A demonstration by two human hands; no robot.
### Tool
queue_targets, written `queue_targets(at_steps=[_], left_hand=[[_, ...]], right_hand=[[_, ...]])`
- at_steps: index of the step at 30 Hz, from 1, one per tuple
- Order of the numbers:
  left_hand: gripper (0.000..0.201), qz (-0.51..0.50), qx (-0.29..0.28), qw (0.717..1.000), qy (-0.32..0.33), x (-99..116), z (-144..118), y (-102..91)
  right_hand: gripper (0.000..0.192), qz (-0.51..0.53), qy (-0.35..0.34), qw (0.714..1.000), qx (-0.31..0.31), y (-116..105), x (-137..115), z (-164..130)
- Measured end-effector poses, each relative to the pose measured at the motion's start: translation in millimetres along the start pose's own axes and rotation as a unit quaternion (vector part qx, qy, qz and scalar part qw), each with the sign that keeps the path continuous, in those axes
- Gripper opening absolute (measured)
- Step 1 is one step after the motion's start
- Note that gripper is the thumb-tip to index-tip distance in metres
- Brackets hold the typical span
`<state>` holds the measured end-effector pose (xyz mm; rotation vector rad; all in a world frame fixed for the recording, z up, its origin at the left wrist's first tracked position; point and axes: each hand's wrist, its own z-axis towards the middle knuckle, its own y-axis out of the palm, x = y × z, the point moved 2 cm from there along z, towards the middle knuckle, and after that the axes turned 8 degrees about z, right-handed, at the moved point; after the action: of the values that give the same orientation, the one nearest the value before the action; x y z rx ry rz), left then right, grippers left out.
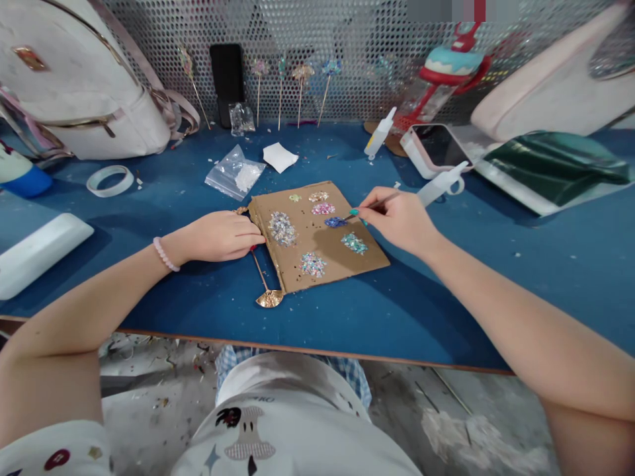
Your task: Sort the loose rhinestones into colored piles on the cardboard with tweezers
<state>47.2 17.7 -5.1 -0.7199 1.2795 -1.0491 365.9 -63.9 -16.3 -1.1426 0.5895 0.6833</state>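
A brown cardboard sheet [342,254] lies on the blue table, carrying several small piles of glitter flakes: silver [282,229], pink [323,209], dark blue [336,222] and teal [354,243]. My right hand [399,218] pinches a thin teal-tipped stick [358,212] whose tip touches the dark blue pile. My left hand [223,236] rests at the cardboard's left edge, fingers curled over a gold hairpin [266,287] with a fan-shaped end. A white glue bottle [440,185] lies just behind my right hand.
Finished hairpins [300,86] lean on the perforated metal back wall beside a black phone [227,76]. A small plastic bag [235,173], white paper [280,157], tape ring [110,180], white backpack [84,79], second phone [436,147], green foil [555,168] and red bottle [446,73] ring the work area.
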Motion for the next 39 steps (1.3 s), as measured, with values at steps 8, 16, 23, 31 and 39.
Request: queue_targets(at_steps=[8,16,23,31,39], left_hand=[[0.029,-0.005,-0.007,1.0,-0.003,0,0,-0.2],[0.032,-0.005,0.004,1.0,0.005,-1,-1,1.5],[0.03,-0.018,0.001,1.0,-0.003,-1,-1,3.9],[0.03,-0.016,-0.006,1.0,-0.006,-2,-2,5.2],[0.031,-0.028,0.003,1.0,-0.004,-2,-2,3.9]], right_hand=[[0.018,0.003,0.0,1.0,0.004,-1,3,0],[0.024,0.092,-0.014,0.994,-0.057,22,-25,-18],[0.023,0.119,-0.03,0.985,-0.121,37,-40,-30],[0.025,0.114,-0.035,0.984,-0.131,38,-42,-31],[0.026,0.106,-0.037,0.984,-0.141,36,-41,-31]])
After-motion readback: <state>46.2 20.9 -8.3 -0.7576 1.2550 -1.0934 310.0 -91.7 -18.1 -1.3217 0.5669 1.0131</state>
